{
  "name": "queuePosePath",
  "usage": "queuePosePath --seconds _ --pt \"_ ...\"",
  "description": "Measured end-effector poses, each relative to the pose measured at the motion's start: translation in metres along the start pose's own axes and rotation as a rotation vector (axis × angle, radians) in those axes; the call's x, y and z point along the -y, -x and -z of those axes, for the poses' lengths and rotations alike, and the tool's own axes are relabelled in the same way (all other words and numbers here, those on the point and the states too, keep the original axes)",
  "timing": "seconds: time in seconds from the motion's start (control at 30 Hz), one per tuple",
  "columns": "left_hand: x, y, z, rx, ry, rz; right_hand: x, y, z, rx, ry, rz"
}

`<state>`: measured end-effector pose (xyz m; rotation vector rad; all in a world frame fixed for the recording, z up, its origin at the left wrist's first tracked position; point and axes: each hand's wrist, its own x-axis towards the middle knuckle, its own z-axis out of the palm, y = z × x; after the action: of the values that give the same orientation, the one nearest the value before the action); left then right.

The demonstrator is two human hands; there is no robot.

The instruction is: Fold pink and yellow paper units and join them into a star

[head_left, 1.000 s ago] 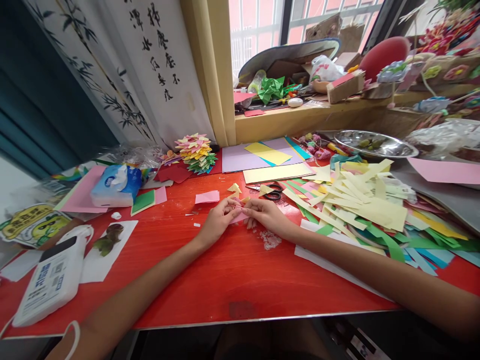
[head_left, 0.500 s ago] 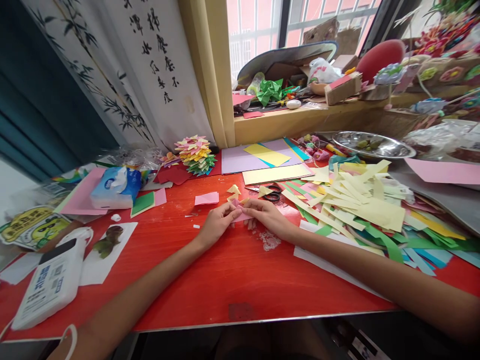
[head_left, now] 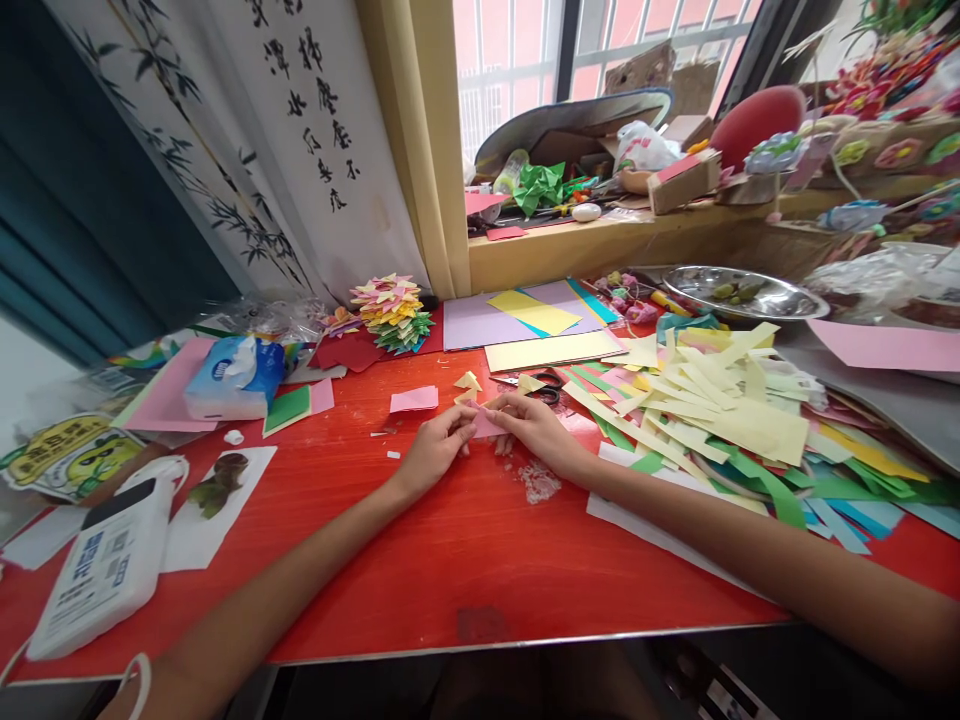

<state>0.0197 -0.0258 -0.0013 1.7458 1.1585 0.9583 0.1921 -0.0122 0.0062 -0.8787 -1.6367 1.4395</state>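
A small piece of pink paper (head_left: pixel 489 424) is pinched between my two hands over the red table (head_left: pixel 360 580). My left hand (head_left: pixel 437 447) grips its left edge, and my right hand (head_left: pixel 536 430) holds its right side with thumb and fingers. Just behind the hands lie small folded pale-yellow pieces (head_left: pixel 469 381) and black-handled scissors (head_left: pixel 550 387). To the left of them rests a stack of pink slips (head_left: pixel 414 399). Whitish scraps (head_left: pixel 540 482) lie beneath my right hand.
Cut paper strips (head_left: pixel 720 400) are heaped at the right, before a metal dish (head_left: pixel 742 291). A layered paper model (head_left: pixel 391 313) and coloured sheets (head_left: pixel 525 318) stand at the back. At the left are a tissue pack (head_left: pixel 234 378) and a white device (head_left: pixel 105 570).
The fingers of my left hand have shifted slightly along the pink paper, which now shows more between the hands. The view has moved very little.
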Motion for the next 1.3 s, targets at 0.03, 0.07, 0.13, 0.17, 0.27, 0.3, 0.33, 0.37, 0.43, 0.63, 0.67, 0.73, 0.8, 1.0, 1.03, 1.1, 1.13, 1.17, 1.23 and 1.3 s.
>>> queuePosePath --seconds 0.03,0.07,0.13,0.17,0.27,0.3,0.33,0.37,0.43,0.63,0.67,0.73,0.8,1.0,1.03,1.1,1.13,1.17,1.23,1.3 --pt "-0.0005 0.0001 -0.0001 0.001 0.003 0.009 0.0003 0.0004 0.0001 -0.005 -0.007 0.000" --pt "-0.0011 0.0001 -0.0001 -0.003 0.005 0.020 0.0006 0.0008 0.0002 -0.009 -0.020 0.000" --pt "-0.0022 0.0001 -0.0001 -0.009 0.012 0.032 0.0006 0.0013 0.0002 -0.017 -0.047 0.001" --pt "-0.0026 0.0001 0.0000 -0.010 0.017 0.030 0.0003 0.0012 0.0002 -0.021 -0.054 0.005" --pt "-0.0029 0.0002 0.0000 -0.023 0.038 0.025 -0.0020 -0.0002 0.0000 -0.013 -0.046 0.014" --pt "-0.0028 0.0004 -0.0001 -0.036 0.042 0.034 -0.0030 -0.0009 -0.0001 -0.008 -0.045 0.010" --pt "-0.0026 0.0006 -0.0002 -0.053 0.044 0.048 -0.0038 -0.0018 -0.0001 -0.006 -0.050 0.006" --pt "-0.0025 0.0009 -0.0003 -0.072 0.048 0.062 -0.0045 -0.0026 -0.0002 -0.008 -0.059 0.004" --pt "-0.0028 0.0014 -0.0006 -0.112 0.055 0.074 -0.0052 -0.0039 -0.0003 -0.025 -0.084 0.006" --pt "-0.0082 0.0021 -0.0009 -0.188 0.069 -0.013 -0.0034 -0.0032 0.0001 -0.018 -0.110 0.005" --pt "-0.0089 0.0021 -0.0010 -0.181 0.079 -0.014 -0.0031 -0.0027 0.0003 -0.018 -0.111 0.009" --pt "-0.0092 0.0020 -0.0013 -0.169 0.098 -0.014 -0.0030 -0.0019 0.0007 -0.024 -0.124 0.023" --pt "-0.0085 0.0018 -0.0016 -0.175 0.118 -0.021 -0.0031 -0.0015 0.0009 -0.021 -0.145 0.036" --pt "-0.0081 0.0024 -0.0011 -0.181 0.125 -0.026 -0.0026 -0.0023 0.0014 -0.036 -0.172 0.022" --pt "-0.0084 0.0026 -0.0010 -0.181 0.125 -0.025 -0.0023 -0.0026 0.0016 -0.035 -0.177 0.022" --pt "-0.0088 0.0028 -0.0009 -0.180 0.135 -0.024 -0.0017 -0.0029 0.0018 -0.031 -0.187 0.024" --pt "-0.0089 0.0028 -0.0011 -0.178 0.141 -0.024 -0.0015 -0.0030 0.0019 -0.030 -0.191 0.026" --pt "-0.0089 0.0027 -0.0012 -0.176 0.145 -0.025 -0.0013 -0.0030 0.0020 -0.029 -0.194 0.027" --pt "-0.0087 0.0025 -0.0016 -0.174 0.150 -0.025 -0.0011 -0.0028 0.0022 -0.029 -0.197 0.029" --pt "-0.0083 0.0021 -0.0018 -0.176 0.159 -0.029 -0.0013 -0.0024 0.0024 -0.027 -0.199 0.032"
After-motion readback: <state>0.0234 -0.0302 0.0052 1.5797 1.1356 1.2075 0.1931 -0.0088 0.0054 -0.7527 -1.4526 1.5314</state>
